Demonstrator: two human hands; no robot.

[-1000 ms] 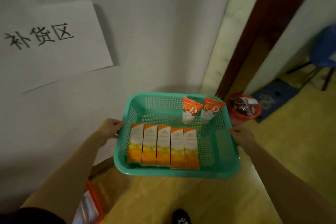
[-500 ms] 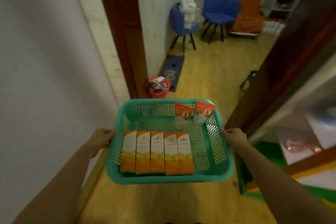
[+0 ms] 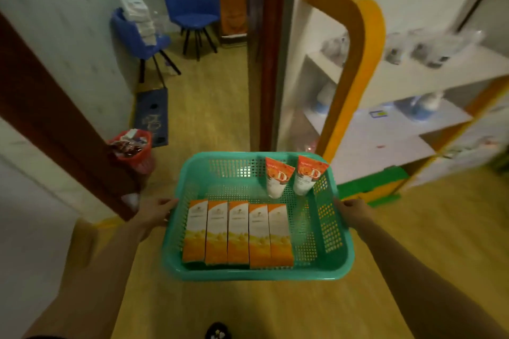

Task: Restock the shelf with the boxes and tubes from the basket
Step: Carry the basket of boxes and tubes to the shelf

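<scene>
A teal perforated plastic basket is carried above the floor, the left hand clenched on its left rim and the right hand on its right rim. Five orange-and-white boxes lie side by side along the near-left edge. Two orange-topped white tubes lean in the far-right corner. The shelf stands to the right.

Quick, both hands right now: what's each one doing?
Left hand: closed, grip on the left rim of the green basket.
Right hand: closed, grip on the basket's right rim.
</scene>
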